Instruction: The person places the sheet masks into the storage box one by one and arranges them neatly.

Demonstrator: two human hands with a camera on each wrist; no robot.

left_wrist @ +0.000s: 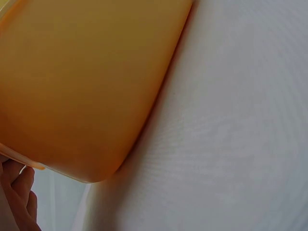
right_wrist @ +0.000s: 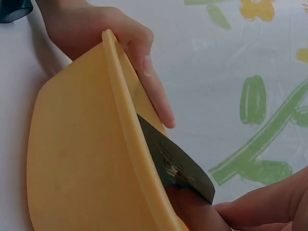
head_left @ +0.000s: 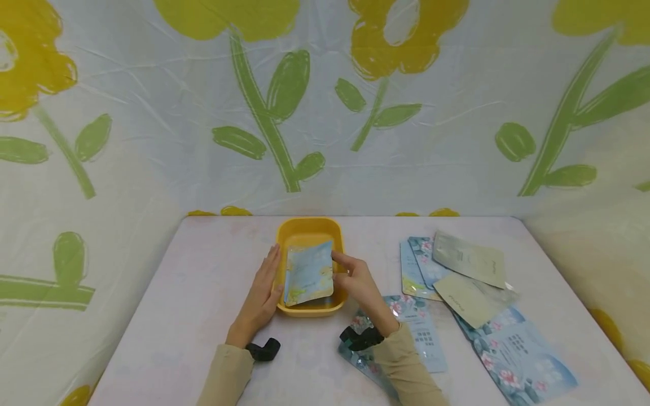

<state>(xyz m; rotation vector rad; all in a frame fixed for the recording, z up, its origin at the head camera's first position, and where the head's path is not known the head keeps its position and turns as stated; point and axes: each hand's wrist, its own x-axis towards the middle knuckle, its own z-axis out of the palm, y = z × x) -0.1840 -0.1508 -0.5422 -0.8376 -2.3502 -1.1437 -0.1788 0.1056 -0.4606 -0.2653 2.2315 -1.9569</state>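
While tray [head_left: 311, 222] is steadied by left hand [head_left: 260, 293], grip uncurled, packet [head_left: 308, 273] is pinched inside by right hand [head_left: 361, 285]; stowing apparently underway, release needed.

Both arms [head_left: 228, 369] are reaching forward, the left hand [head_left: 262, 286] holding its fingers [head_left: 271, 262] nearly straight, the right hand [head_left: 361, 282] pinching with its fingers bent.
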